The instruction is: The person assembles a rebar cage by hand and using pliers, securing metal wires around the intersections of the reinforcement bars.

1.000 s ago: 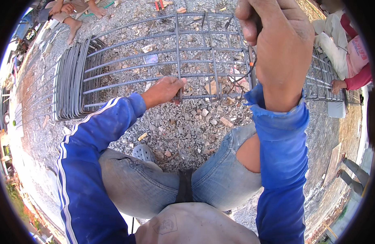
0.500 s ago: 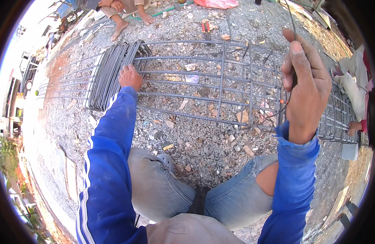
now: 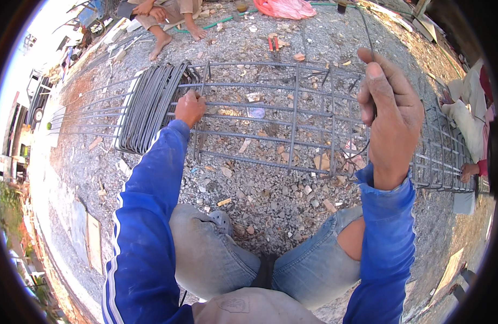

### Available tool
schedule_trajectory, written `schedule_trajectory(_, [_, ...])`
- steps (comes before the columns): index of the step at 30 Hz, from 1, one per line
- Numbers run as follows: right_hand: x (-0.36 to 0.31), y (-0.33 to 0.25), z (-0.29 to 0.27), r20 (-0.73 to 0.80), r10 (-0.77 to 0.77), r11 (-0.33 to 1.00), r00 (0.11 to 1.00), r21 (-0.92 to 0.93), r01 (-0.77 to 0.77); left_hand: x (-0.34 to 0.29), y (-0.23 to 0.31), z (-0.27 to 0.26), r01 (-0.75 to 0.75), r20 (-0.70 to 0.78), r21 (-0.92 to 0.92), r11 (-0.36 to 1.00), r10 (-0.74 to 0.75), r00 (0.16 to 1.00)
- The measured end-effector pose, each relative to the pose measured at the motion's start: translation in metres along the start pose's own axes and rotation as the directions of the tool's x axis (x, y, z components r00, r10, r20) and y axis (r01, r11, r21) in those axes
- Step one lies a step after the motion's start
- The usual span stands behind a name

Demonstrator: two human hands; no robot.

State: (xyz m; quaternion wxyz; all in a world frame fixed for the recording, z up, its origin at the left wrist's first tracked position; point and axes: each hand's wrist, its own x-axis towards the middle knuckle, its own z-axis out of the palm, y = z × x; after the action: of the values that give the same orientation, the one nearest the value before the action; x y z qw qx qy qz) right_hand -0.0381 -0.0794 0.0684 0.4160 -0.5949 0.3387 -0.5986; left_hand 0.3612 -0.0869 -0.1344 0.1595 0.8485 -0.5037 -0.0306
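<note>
Ahead, dark cup [image 3: 341, 8], left hand [image 3: 190, 109] on steel hoop [image 3: 197, 144]

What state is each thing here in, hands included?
Left hand: closed on one metal loop
Right hand: raised, pinching a wire
Wire: gently curved
Loop bunch: packed closely together
Metal loop: apart from the bunch
Long bars: spaced apart
Red-handled tool: lying down, handles apart
Pink bag: crumpled
Jeans: torn at right knee

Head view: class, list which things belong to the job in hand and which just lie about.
Job:
left hand, at a single hoop
right hand, gripping thin dark wire
hoop stack
long steel bars

Lying about:
pink plastic bag
yellow scrap
red-handled tool, possibly for the job
</note>
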Motion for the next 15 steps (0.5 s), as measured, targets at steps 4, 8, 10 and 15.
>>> schedule_trajectory(4, [-0.002, 0.001, 0.001, 0.016, -0.002, 1.000, 1.000, 0.028, 0.001, -0.003, 0.012, 0.021, -0.088, -0.169, 0.063, 0.994, 0.098, 0.981])
schedule_trajectory(8, [-0.004, -0.005, -0.006, 0.007, -0.008, 1.000, 1.000, -0.019, 0.008, -0.001, -0.002, 0.021, -0.222, -0.050, 0.205, 0.953, 0.237, 0.970])
schedule_trajectory(10, [-0.005, -0.005, -0.006, -0.001, -0.009, 1.000, 1.000, -0.014, 0.009, -0.003, -0.001, 0.021, -0.221, -0.075, 0.190, 0.957, 0.239, 0.968])
schedule_trajectory(15, [-0.005, -0.001, -0.002, 0.020, -0.021, 1.000, 1.000, -0.016, 0.021, -0.009, 0.035, 0.022, -0.332, -0.086, 0.155, 0.930, 0.347, 0.934])
